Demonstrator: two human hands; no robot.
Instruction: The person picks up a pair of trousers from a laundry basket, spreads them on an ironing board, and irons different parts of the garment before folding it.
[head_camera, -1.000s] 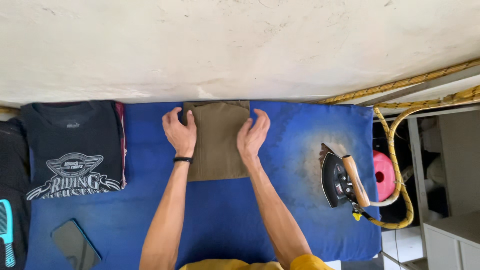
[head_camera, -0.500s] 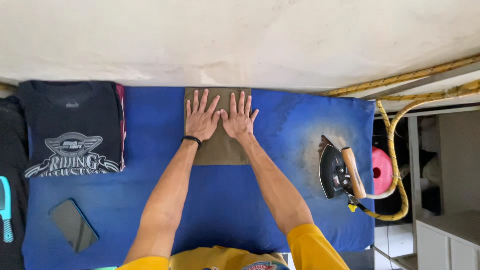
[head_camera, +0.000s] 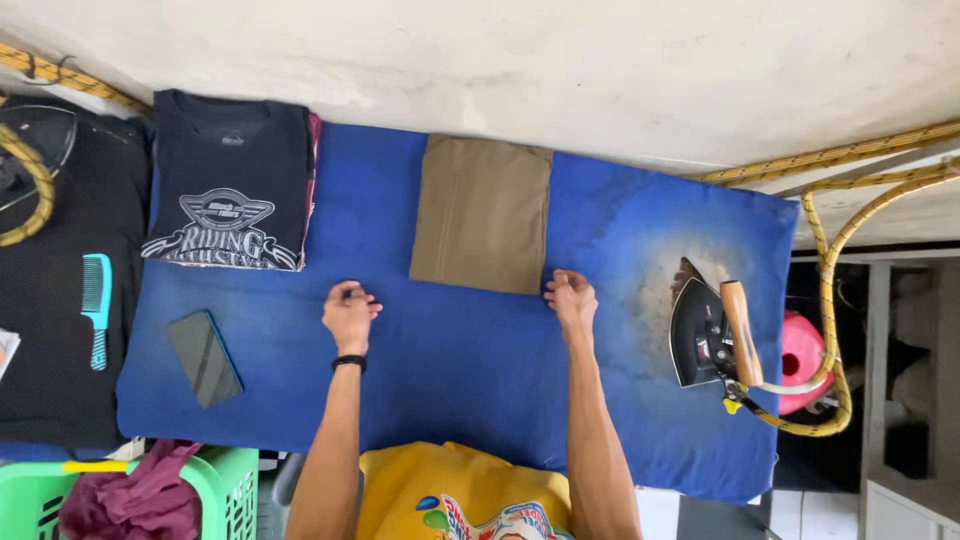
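A folded olive-brown cloth (head_camera: 483, 213) lies flat on the blue ironing blanket (head_camera: 460, 360), near its far edge. My left hand (head_camera: 349, 315) rests on the blanket below and left of the cloth, fingers curled, pinching at the blue fabric. My right hand (head_camera: 571, 299) sits at the cloth's lower right corner, fingers closed; whether it grips the cloth or the blanket I cannot tell. A black band is on my left wrist.
A folded black printed T-shirt (head_camera: 232, 180) lies at the left. A dark phone (head_camera: 204, 357) and a teal comb (head_camera: 95, 308) lie further left. A black iron with a wooden handle (head_camera: 712, 335) and yellow cord (head_camera: 830, 300) stands at the right. A green laundry basket (head_camera: 215, 490) is below.
Both hands have lifted off the folded cloth and pulled back toward me, apart from each other, with fingers now curled. The view has shifted right and back.
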